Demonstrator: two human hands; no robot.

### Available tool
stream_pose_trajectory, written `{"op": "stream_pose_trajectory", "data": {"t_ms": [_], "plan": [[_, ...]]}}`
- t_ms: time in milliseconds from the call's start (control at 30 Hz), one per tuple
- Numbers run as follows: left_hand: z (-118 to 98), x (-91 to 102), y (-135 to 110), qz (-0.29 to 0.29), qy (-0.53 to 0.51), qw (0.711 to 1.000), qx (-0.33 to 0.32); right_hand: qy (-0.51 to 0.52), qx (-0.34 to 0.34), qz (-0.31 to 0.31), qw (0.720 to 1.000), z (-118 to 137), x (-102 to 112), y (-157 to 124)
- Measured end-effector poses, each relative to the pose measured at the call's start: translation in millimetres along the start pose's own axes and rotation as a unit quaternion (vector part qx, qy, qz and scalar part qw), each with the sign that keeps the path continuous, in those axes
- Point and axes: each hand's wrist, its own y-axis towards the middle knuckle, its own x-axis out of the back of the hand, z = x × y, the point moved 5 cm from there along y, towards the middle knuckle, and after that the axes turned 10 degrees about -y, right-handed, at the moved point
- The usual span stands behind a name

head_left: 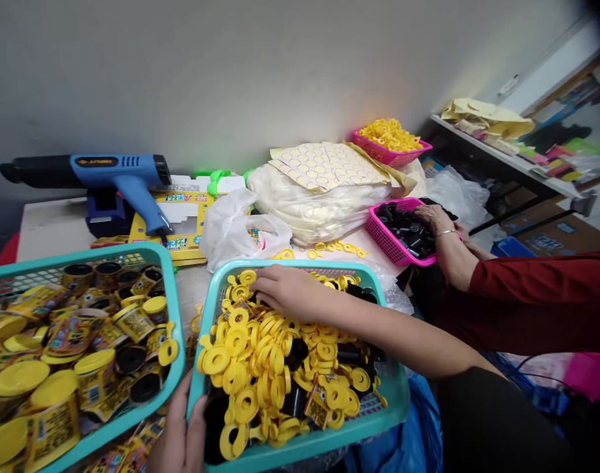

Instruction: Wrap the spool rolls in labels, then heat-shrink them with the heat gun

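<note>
Yellow rings (pixel 216 360) fill the teal basket (pixel 300 265); your right hand (pixel 290 292) lies open on them, your left hand (pixel 178 427) grips its rim, apparently steadying it.

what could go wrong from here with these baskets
The heaped teal basket of yellow rings is held at the rim by the left hand; if that grip slips, it might tip and spill. A yellow ring already lies at the rim of the neighbouring basket of jars, so parts could get mixed.
</note>
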Motion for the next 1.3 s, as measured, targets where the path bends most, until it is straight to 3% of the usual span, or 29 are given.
{"op": "stream_pose_trajectory", "data": {"t_ms": [100, 267, 400, 467, 533, 600, 667, 767, 867, 967, 1067, 1167, 1300], "plan": [[5, -0.2, 4, 0.02, -0.002, 1.0, 0.002, -0.056, -0.05, 0.071, 0.995, 6, -14, 14], [-3, -5.2, 5, 0.038, -0.031, 0.997, -0.056, -0.056, -0.003, 0.06, 0.997, 7, -8, 7], [-8, 6.0, -1, 0.064, 0.017, 0.995, -0.076, 0.06, -0.069, -0.038, 0.995, -5, 10, -13], [-5, 22.7, -5, 0.062, 0.077, 0.992, -0.078, 0.15, -0.116, -0.085, 0.978, -10, 14, -31], [-5, 44.5, -8, 0.025, 0.122, 0.987, -0.106, 0.187, -0.15, -0.109, 0.965, -12, 13, -52], [-14, 61.1, -11, -0.015, 0.132, 0.973, -0.19, 0.208, -0.184, -0.143, 0.95, -9, 13, -76], [-34, 62.5, -18, -0.019, 0.119, 0.943, -0.31, 0.276, -0.2, -0.206, 0.917, -3, 14, -102], [-72, 26.8, -42, 0.074, 0.11, 0.861, -0.491, 0.412, -0.216, -0.323, 0.824, 12, 10, -143], [-95, -34.5, -70, 0.173, 0.184, 0.782, -0.57, 0.48, -0.247, -0.441, 0.717, 31, -2, -180], [-97, -81.4, -77, 0.159, 0.302, 0.787, -0.513, 0.552, -0.264, -0.497, 0.615, 47, -25, -204], [-92, -100.3, -72, 0.145, 0.329, 0.803, -0.476, 0.608, -0.289, -0.51, 0.536, 57, -49, -218], [-89, -101.7, -65, 0.143, 0.312, 0.807, -0.48, 0.611, -0.317, -0.513, 0.512, 60, -66, -226], [-95, -91.9, -51, 0.12, 0.266, 0.823, -0.488, 0.571, -0.334, -0.506, 0.554, 61, -74, -229]]}}
